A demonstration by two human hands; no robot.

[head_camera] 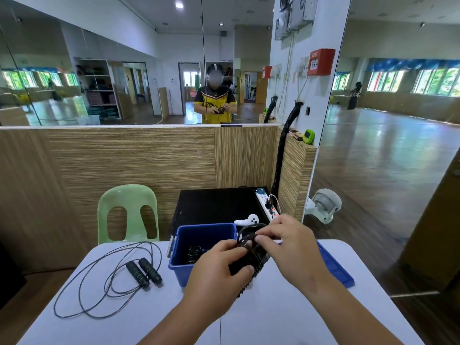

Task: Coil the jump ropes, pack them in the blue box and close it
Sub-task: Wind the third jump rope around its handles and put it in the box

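1. Behind blue box [179,270]: white controller [247,220], green chair [128,212].
2. Right of box: blue lid [336,268] on worktop [286,317].
3. Left of box: uncoiled jump rope [144,271].
4. At box's right edge: black rope [250,258]. My left hand [219,277] grips it with curled fingers [230,245], and my right hand [286,242] pinches its cord.

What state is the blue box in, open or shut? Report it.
Open. The blue box has no lid on it. Its blue lid lies flat to its right, and a coiled rope shows inside.
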